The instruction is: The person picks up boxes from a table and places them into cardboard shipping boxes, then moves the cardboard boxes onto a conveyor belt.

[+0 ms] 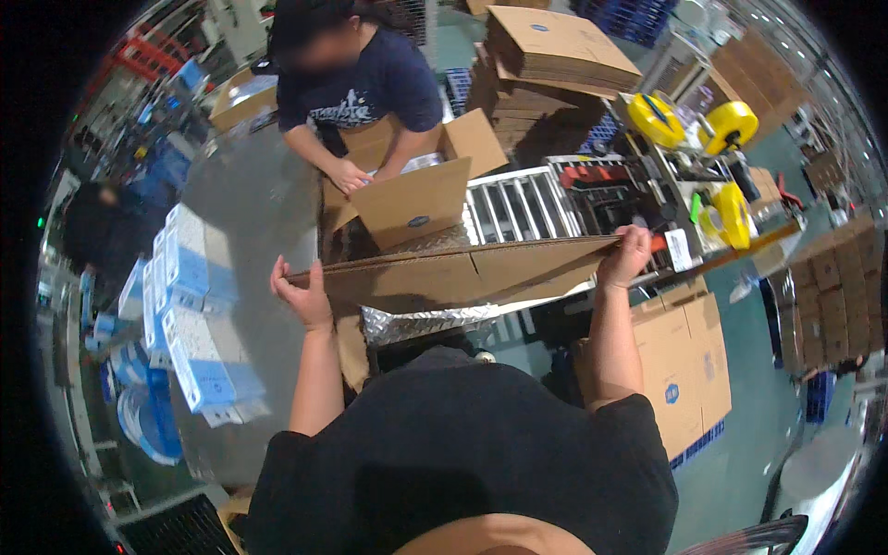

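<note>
A long folded cardboard box [444,281] is stretched out flat in front of me, seen nearly edge-on. My left hand [303,298] grips its left end, thumb on the near side. At the opposite end, the fingers of my right hand [627,259] are closed round the corner. Just beyond the cardboard is an open carton [416,205] with its flaps raised. A co-worker in a dark shirt [384,88] has both hands in or at that carton; its contents are mostly hidden by the flaps.
Blue-and-white packages [208,356] stand on the grey table [264,305] to my left. A roller conveyor [523,208] runs right to a machine with yellow tape rolls [731,127]. Flat cartons are stacked [560,51] at the back, and more [689,361] lie low on my right.
</note>
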`<state>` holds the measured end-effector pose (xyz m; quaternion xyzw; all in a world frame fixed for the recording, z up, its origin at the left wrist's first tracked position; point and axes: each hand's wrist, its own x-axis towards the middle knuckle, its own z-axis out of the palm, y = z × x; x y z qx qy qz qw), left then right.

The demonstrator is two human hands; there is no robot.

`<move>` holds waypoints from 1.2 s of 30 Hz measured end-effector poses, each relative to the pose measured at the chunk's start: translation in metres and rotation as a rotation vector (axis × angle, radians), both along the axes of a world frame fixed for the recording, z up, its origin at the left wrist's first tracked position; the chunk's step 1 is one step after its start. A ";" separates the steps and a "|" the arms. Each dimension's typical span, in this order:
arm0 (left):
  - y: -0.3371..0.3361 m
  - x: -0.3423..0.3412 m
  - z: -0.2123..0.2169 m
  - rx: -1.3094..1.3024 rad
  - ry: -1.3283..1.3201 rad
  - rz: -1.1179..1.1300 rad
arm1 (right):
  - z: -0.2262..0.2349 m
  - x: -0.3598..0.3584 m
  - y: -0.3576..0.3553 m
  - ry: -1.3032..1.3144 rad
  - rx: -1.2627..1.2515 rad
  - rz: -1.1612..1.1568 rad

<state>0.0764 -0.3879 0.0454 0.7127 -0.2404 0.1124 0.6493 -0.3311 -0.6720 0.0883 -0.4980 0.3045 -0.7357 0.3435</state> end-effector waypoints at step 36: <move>-0.069 -0.163 -0.015 0.965 -0.610 -0.532 | -0.027 0.053 -0.039 1.533 -0.595 0.493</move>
